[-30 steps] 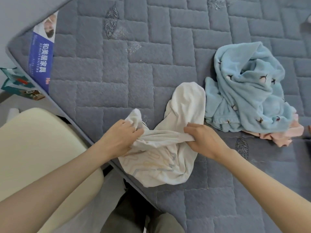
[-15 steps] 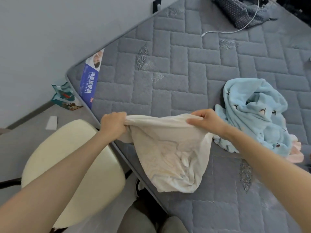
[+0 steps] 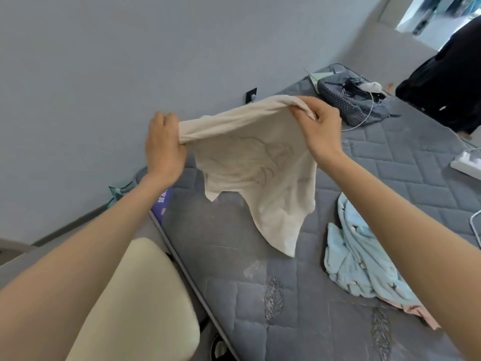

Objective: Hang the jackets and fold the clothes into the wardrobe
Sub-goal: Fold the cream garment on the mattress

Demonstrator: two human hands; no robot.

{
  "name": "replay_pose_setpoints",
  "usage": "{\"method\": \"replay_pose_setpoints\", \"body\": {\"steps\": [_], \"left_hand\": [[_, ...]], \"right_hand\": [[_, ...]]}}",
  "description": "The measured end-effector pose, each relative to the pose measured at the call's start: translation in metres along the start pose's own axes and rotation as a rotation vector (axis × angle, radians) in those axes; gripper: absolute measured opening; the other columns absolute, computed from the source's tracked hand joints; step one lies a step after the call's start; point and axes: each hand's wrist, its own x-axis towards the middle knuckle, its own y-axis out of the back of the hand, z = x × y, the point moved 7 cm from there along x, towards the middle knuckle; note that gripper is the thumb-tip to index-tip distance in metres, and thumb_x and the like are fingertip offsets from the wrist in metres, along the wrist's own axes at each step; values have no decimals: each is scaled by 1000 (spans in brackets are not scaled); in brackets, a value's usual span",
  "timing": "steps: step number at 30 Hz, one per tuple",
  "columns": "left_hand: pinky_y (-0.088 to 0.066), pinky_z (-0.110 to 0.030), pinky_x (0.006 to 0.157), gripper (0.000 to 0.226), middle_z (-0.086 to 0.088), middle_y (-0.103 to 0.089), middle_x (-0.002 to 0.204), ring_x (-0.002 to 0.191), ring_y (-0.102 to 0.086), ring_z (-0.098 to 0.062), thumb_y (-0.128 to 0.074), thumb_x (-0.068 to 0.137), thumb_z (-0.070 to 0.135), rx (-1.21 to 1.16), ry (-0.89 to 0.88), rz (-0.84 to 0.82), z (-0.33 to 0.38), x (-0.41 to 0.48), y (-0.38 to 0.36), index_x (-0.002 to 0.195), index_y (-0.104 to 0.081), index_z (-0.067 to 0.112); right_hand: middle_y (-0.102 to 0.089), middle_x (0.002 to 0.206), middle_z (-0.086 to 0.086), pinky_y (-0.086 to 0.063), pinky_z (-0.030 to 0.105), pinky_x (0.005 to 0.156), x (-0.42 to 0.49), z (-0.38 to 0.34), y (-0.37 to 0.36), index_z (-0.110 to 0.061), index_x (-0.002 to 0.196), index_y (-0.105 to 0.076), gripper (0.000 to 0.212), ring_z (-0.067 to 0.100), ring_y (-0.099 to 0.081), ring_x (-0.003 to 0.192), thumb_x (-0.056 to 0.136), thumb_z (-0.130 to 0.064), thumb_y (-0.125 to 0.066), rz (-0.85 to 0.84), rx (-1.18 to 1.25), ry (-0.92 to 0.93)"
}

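A cream T-shirt (image 3: 260, 173) with a faint print hangs in the air above the grey quilted mattress (image 3: 299, 308). My left hand (image 3: 164, 144) grips one end of its top edge. At the other end my right hand (image 3: 320, 126) pinches the bunched cloth. The shirt's lower corner droops close to the mattress. A light blue fleece garment (image 3: 364, 261) lies crumpled on the mattress at the right, with a bit of pink cloth (image 3: 426, 319) under it.
A cream stool seat (image 3: 145, 303) stands beside the mattress at the lower left. A dark dotted bag (image 3: 348, 102) with a white cable lies at the far end. A white power strip (image 3: 468, 162) rests at the right edge. A person in black (image 3: 447, 82) stands behind.
Both hands have lifted the cream T-shirt off the mattress and spread it out in the air. The view has tilted up toward the wall.
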Motion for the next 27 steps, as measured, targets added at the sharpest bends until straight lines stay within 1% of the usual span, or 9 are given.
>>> {"method": "replay_pose_setpoints", "body": {"steps": [2, 5, 9, 13, 17, 19, 21, 24, 27], "left_hand": [[-29, -38, 65, 25, -23, -47, 103, 93, -44, -38, -56, 73, -11, -4, -4, -31, -11, -12, -7, 93, -48, 2], [-29, -39, 67, 29, -20, -50, 99, 93, -46, -38, -56, 70, -14, -78, -29, -147, -25, -50, -31, 92, -50, 3], [-34, -38, 66, 44, -15, -56, 94, 87, -52, -38, -54, 73, -11, -105, 20, -403, -55, -132, -87, 109, -45, 12], [-47, -42, 80, 55, -14, -62, 107, 98, -58, -36, -60, 83, 12, -4, 61, -847, -73, -235, -148, 130, -36, 26], [-42, -31, 80, 75, -15, -49, 132, 112, -53, -31, -72, 79, 18, 93, 98, -1226, -80, -337, -188, 141, -31, 23], [-40, -28, 82, 60, -16, -48, 133, 113, -53, -31, -62, 87, 12, 89, 172, -1281, -85, -373, -194, 140, -36, 19], [-40, -29, 82, 47, -12, -55, 125, 110, -55, -28, -49, 92, 7, 140, 118, -1276, -88, -400, -197, 136, -40, 18], [-41, -29, 83, 54, -8, -56, 122, 109, -55, -24, -42, 86, -2, 246, -28, -1330, -86, -436, -203, 135, -38, 20], [-41, -29, 80, 57, -6, -56, 121, 108, -57, -24, -43, 85, -2, 286, -42, -1381, -82, -465, -207, 136, -35, 22]], "right_hand": [[-68, 90, -18, -41, 6, 73, -13, 4, -6, -25, 97, -72, 15, -14, -59, 82, 89, -16, -63, -47, -40, 19], [-65, 79, -18, -37, 6, 63, -46, 41, -18, -21, 88, -71, 8, -12, -57, 71, 87, -15, -67, -234, -181, -24], [-67, 78, 3, -40, 30, 67, -124, 140, -32, -25, 85, -66, 3, 17, -57, 76, 87, -27, -68, -557, -456, -252], [-53, 71, -5, -39, 32, 66, -218, 227, -39, -28, 91, -63, 23, 21, -52, 80, 81, -47, -71, -813, -657, -499], [-63, 101, 2, -41, 31, 73, -297, 281, -43, -27, 112, -62, 51, 24, -58, 100, 74, -60, -71, -1011, -831, -595], [-62, 114, 0, -38, 30, 72, -323, 294, -42, -31, 122, -56, 61, 22, -57, 109, 71, -60, -74, -1044, -913, -572], [-61, 115, -4, -36, 29, 70, -341, 303, -41, -32, 121, -53, 60, 21, -57, 109, 71, -55, -76, -1057, -947, -560], [-59, 115, -5, -38, 29, 69, -367, 317, -38, -28, 117, -53, 49, 19, -57, 105, 77, -48, -73, -1101, -973, -582], [-58, 120, -2, -46, 32, 79, -397, 331, -35, -25, 124, -50, 49, 20, -56, 108, 83, -45, -68, -1145, -962, -641]]}}
